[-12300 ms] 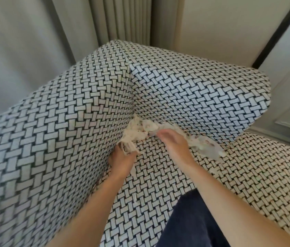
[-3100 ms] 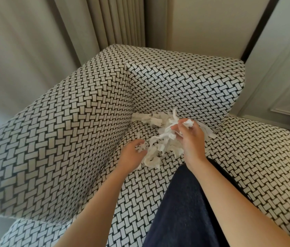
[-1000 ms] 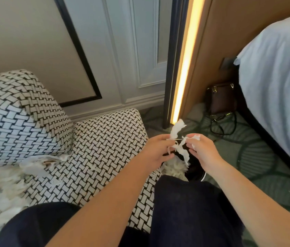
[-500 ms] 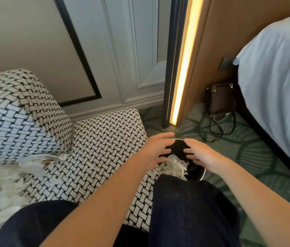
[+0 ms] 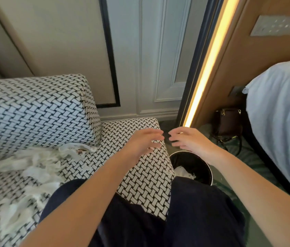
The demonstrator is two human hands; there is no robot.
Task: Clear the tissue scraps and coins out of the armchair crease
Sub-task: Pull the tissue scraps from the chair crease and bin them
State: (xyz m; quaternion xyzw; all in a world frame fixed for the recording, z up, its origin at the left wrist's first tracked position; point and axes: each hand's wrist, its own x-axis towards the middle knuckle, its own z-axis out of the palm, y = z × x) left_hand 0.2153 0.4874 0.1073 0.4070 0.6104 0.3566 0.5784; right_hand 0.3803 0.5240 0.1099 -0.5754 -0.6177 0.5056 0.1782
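Holding nothing: left hand [image 5: 145, 142] and right hand [image 5: 188, 140], fingers spread above the black bin [image 5: 205, 168]. Some tissue scraps [image 5: 185, 173] binned; larger heap [image 5: 33, 164] left on armchair [image 5: 146, 179]; coins unseen.

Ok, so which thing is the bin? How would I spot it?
Find the black-and-white woven armchair. On the green carpet, beside the seat's corner, stands the bin. It is round and black with white tissue scraps inside, unlike the boxy brown handbag farther back by the bed.
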